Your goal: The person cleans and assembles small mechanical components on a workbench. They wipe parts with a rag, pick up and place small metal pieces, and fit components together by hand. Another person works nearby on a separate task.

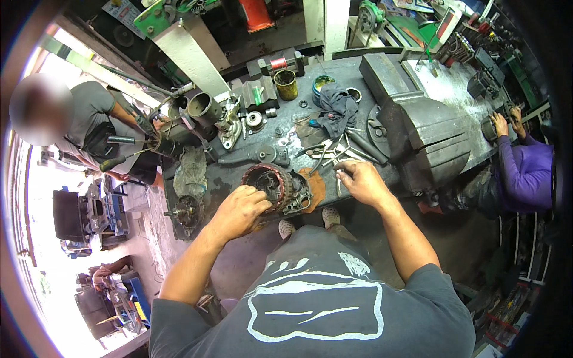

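Note:
A wound stator ring [290,192] with reddish-brown windings sits at the bench's near edge, joined to a cast metal housing [301,192] on its right. My left hand [242,210] is closed over the ring's near left rim, fingers curled inward. To the right, my right hand [363,181] is raised over the bench edge with thumb and forefinger pinched together. Something small and metallic shows at those fingertips, too small to name. Beneath and beside it lie several pliers [325,149] and a brown rag [314,188].
A large bench vise [427,140] stands right of my right hand. Behind are a dark cloth [337,110], a yellow can [286,85] and a bearing part [255,122]. One person [95,113] works at the left, another in a purple sleeve [525,173] at the right.

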`<act>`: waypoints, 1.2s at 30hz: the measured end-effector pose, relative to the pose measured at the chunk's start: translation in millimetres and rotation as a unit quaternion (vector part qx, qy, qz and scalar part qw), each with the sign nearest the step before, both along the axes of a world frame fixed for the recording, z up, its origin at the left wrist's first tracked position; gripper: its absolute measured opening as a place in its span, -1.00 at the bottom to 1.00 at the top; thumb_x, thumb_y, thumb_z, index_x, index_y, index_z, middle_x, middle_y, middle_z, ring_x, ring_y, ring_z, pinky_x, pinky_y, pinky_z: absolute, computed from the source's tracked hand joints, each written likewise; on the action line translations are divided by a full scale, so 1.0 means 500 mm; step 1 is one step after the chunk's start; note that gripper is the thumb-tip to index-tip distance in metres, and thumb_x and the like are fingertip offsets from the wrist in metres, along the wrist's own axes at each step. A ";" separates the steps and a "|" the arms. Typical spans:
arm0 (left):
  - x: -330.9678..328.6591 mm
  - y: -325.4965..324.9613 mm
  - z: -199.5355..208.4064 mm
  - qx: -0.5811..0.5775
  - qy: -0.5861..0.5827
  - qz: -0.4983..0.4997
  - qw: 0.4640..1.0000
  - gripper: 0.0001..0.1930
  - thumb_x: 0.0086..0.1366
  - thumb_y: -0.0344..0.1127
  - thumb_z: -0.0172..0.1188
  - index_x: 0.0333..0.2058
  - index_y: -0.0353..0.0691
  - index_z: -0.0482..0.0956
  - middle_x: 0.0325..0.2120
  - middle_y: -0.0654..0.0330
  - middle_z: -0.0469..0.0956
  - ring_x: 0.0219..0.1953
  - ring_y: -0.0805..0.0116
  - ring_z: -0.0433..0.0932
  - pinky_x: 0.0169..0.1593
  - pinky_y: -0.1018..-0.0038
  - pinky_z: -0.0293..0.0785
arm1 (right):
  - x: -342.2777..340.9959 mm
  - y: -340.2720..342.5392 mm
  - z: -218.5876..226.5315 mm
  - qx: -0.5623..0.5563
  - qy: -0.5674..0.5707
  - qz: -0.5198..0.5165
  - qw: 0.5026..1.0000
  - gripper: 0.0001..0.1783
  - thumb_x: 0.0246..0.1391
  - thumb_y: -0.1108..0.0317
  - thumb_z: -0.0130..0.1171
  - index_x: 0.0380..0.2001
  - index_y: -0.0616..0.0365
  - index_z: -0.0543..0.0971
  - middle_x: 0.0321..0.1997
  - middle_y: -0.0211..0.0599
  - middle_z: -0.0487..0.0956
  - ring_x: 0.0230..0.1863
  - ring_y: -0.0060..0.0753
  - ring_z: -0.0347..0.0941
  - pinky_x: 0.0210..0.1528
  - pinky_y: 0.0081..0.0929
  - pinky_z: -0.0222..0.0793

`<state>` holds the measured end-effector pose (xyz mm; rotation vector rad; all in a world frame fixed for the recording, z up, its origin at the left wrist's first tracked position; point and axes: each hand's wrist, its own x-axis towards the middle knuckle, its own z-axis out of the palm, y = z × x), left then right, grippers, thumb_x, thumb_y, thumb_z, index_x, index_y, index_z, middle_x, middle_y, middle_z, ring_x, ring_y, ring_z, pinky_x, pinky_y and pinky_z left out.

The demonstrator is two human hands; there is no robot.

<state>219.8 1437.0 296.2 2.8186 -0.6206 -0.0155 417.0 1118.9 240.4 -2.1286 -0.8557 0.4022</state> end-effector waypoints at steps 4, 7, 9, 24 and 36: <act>0.016 -0.009 -0.033 0.021 0.002 -0.033 0.999 -0.82 0.14 -0.34 0.35 -0.25 -0.13 0.70 -0.26 0.25 0.59 -0.07 0.19 0.60 0.18 0.23 0.51 | 0.004 0.004 -0.007 0.003 0.007 0.017 1.000 -0.73 0.32 0.31 0.34 0.01 0.16 0.76 -0.12 0.02 0.77 -0.07 0.08 0.73 0.04 -0.09 0.59; 0.026 -0.007 -0.058 0.016 -0.018 -0.054 0.998 -0.87 0.16 -0.35 0.31 -0.29 -0.12 0.71 -0.27 0.25 0.59 -0.08 0.21 0.61 0.23 0.25 0.51 | 0.003 0.014 -0.009 -0.014 0.027 0.036 0.999 -0.71 0.34 0.31 0.32 0.04 0.18 0.75 -0.07 0.03 0.78 -0.04 0.07 0.74 0.06 -0.10 0.60; 0.032 -0.004 -0.073 0.025 -0.023 -0.066 0.997 -0.88 0.15 -0.36 0.30 -0.31 -0.10 0.72 -0.28 0.27 0.60 -0.09 0.23 0.61 0.28 0.25 0.50 | 0.001 0.026 -0.008 -0.031 0.067 0.033 0.997 -0.70 0.35 0.31 0.31 0.06 0.19 0.74 -0.04 0.05 0.78 -0.01 0.06 0.74 0.08 -0.12 0.61; 0.059 0.025 -0.132 0.048 -0.035 -0.132 0.989 -0.87 0.23 -0.28 0.27 -0.28 -0.03 0.75 -0.23 0.32 0.60 0.02 0.29 0.61 0.46 0.20 0.38 | -0.043 0.143 0.014 -0.089 -0.112 0.316 0.938 -0.12 -0.07 0.35 0.58 0.40 -0.16 0.56 0.63 0.21 0.25 0.47 0.27 0.43 0.48 -0.03 0.44; 0.038 0.049 -0.163 0.011 -0.070 -0.122 0.990 -0.83 0.23 -0.27 0.23 -0.23 -0.06 0.73 -0.22 0.29 0.60 0.02 0.25 0.62 0.53 0.11 0.35 | -0.049 0.162 -0.022 -0.079 -0.133 0.300 0.941 -0.52 -0.01 0.36 0.53 0.05 0.07 0.75 0.53 0.18 0.40 0.39 0.26 0.51 0.39 -0.04 0.52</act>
